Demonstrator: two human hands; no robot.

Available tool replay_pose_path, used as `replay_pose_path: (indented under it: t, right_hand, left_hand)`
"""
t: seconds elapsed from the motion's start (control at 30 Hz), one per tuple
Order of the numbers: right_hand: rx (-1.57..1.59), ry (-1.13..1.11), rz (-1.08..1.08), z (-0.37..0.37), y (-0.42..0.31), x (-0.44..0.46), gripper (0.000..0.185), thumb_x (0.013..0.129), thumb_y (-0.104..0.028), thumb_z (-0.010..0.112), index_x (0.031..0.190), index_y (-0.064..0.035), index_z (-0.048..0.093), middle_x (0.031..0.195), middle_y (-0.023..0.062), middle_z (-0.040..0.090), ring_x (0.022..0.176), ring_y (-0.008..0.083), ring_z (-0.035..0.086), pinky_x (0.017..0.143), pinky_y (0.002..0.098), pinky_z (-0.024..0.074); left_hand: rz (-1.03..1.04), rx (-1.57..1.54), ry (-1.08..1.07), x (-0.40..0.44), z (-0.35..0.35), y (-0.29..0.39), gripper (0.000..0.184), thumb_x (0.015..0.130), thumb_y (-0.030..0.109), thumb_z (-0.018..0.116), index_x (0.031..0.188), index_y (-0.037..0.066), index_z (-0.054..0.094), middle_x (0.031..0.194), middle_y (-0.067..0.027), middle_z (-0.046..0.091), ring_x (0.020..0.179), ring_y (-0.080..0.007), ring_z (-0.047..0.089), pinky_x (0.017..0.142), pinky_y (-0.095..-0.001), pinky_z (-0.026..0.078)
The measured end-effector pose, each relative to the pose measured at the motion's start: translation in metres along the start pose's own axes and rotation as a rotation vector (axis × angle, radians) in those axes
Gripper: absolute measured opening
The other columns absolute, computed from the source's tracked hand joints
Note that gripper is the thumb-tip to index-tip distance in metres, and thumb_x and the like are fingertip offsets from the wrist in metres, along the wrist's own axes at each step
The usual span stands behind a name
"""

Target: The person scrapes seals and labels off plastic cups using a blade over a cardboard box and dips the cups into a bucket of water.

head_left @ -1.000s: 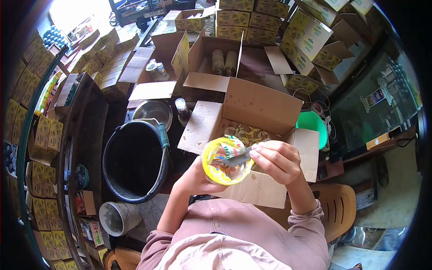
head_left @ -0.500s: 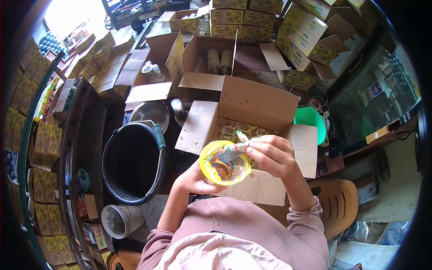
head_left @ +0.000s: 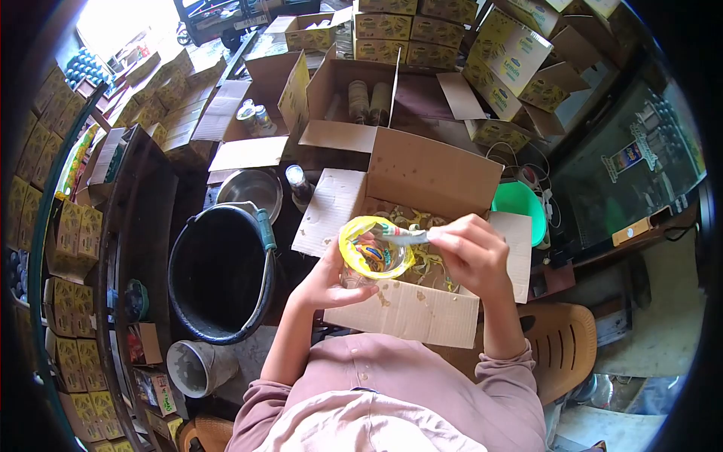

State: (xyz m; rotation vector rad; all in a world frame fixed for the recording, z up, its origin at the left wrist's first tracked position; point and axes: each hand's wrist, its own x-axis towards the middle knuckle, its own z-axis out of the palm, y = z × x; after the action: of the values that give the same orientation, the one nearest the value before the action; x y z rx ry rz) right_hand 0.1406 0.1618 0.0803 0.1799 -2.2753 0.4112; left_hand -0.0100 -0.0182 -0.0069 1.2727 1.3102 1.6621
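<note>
My left hand (head_left: 331, 282) is wrapped round a clear jar (head_left: 361, 277) whose rim is covered by yellow plastic (head_left: 351, 242). Colourful printed material shows inside the jar. Between the fingertips of my right hand (head_left: 473, 252) is a thin greyish blade-like tool (head_left: 407, 238), its far end over the jar's mouth. Both hands are above an open cardboard box (head_left: 433, 169) with yellowish scraps (head_left: 429, 273) lying in it.
A black bucket (head_left: 220, 275) stands to the left, beside a metal bowl (head_left: 252, 194) and a grey bucket (head_left: 197, 368). Behind the box is a dark jar (head_left: 299, 182). A green basin (head_left: 520, 212) sits at the right, near open cartons and a glass cabinet (head_left: 633, 154).
The jar has moved slightly up and away from my body, over the box. My right hand has shifted right, and more of the tool shows between it and the jar.
</note>
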Motion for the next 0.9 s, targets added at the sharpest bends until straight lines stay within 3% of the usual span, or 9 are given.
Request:
replay_pose_path:
  t: [0.13,0.37,0.47,0.57,0.9]
  right_hand:
    - [-0.180,-0.121,-0.129,-0.013,-0.016,0.002,0.021,0.058,-0.004,0.061,0.079,-0.0003,0.063,0.075,0.0070,0.060,0.068,0.0185,0.059,0.058,0.0283,0.0499]
    - [-0.275,-0.166,-0.179,-0.008,-0.022,0.001,0.022,0.059,-0.004,0.062,0.080,0.0002,0.063,0.079,0.0075,0.061,0.072,0.0166,0.060,0.062,0.0272,0.0505]
    - [-0.258,-0.148,-0.206,-0.004,-0.020,0.001,0.021,0.060,-0.005,0.063,0.081,-0.0006,0.063,0.080,0.0067,0.061,0.074,0.0157,0.060,0.063,0.0268,0.0507]
    - [-0.248,-0.102,-0.235,0.002,-0.017,0.000,0.020,0.061,-0.005,0.064,0.080,-0.0013,0.063,0.081,0.0060,0.062,0.076,0.0153,0.060,0.064,0.0266,0.0508]
    - [-0.133,-0.018,-0.255,0.021,0.002,-0.005,0.015,0.064,-0.006,0.064,0.078,-0.0029,0.064,0.079,0.0047,0.062,0.073,0.0147,0.061,0.063,0.0260,0.0519]
  left_hand:
    - [0.099,0.157,0.075,0.000,0.004,0.008,0.077,0.064,0.007,0.071,0.127,0.000,0.026,0.114,-0.0127,0.044,0.110,-0.0198,0.043,0.095,-0.0320,0.033]
    - [0.243,0.389,0.098,0.004,0.009,0.026,0.070,0.066,0.011,0.071,0.123,-0.001,0.031,0.109,-0.0144,0.048,0.103,-0.0239,0.050,0.089,-0.0321,0.039]
    - [0.136,0.431,0.081,-0.002,0.009,0.028,0.069,0.066,0.011,0.071,0.122,-0.001,0.033,0.107,-0.0146,0.049,0.101,-0.0237,0.051,0.088,-0.0319,0.040]
    - [0.208,0.440,0.087,0.000,0.013,0.033,0.068,0.066,0.011,0.071,0.121,-0.001,0.033,0.107,-0.0147,0.050,0.100,-0.0228,0.051,0.087,-0.0315,0.041]
    - [0.050,0.202,-0.039,0.003,0.016,0.035,0.066,0.065,0.008,0.068,0.120,-0.001,0.033,0.109,-0.0108,0.046,0.100,-0.0172,0.047,0.089,-0.0282,0.037]
